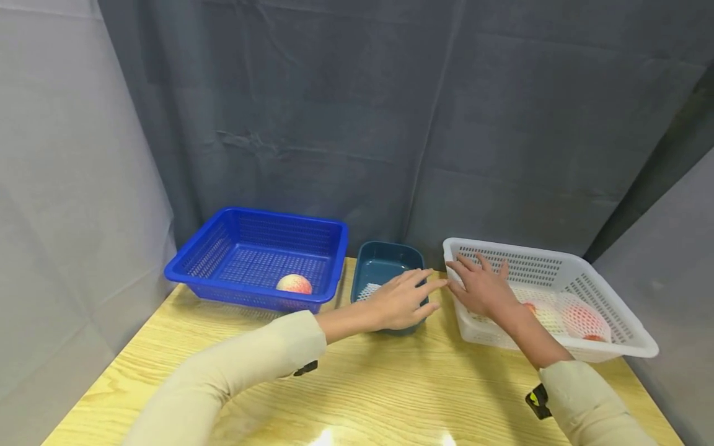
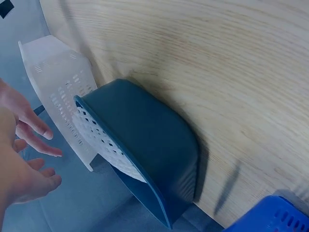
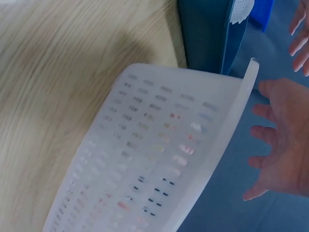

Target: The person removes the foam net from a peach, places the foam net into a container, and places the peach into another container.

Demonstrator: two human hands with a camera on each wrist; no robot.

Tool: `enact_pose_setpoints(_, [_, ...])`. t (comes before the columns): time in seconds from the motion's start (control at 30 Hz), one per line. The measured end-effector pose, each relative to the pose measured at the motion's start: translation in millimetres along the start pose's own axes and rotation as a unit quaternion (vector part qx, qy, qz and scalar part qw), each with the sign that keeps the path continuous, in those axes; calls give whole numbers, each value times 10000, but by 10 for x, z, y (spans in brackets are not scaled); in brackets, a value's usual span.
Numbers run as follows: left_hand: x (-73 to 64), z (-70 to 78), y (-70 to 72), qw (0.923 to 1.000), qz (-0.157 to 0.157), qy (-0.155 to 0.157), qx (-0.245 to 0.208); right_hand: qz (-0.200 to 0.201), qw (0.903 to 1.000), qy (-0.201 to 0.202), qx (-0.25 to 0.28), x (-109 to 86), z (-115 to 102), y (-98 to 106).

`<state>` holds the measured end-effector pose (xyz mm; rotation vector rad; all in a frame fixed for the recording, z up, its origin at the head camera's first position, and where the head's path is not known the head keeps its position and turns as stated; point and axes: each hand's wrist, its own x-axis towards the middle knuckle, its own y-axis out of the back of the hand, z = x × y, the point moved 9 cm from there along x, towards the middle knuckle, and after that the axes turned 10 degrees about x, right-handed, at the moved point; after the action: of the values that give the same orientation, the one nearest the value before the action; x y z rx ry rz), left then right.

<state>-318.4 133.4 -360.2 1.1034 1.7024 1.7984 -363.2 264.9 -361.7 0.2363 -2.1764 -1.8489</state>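
My left hand (image 1: 403,300) hovers over the small teal bin (image 1: 385,251), its fingers spread and holding nothing. Inside that bin lies white foam netting (image 2: 104,140), partly hidden by the hand in the head view. My right hand (image 1: 484,288), fingers apart and nothing held, is above the left end of the white basket (image 1: 613,303). Red-and-pale fruit in a foam net (image 1: 584,317) lies in this basket, with more netting and fruit partly behind my wrist. A peach (image 1: 294,284) sits bare in the blue basket (image 1: 256,214) at the left.
All three containers stand along the back of the wooden table (image 1: 357,396), the teal bin between the two baskets. A dark grey curtain (image 1: 334,124) hangs right behind them, and pale cloth (image 1: 67,186) closes off the left side.
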Motion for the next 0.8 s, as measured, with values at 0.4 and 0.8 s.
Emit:
enact_pose_setpoints(0.4, [186,260,-73,9987,-64,-480,-149,-144,9990,-330,264,-72,237,-5])
enact_pose_setpoints(0.8, [341,470,-252,9963,-315,-799,42,-122,9990,-306,297,-153,367,-13])
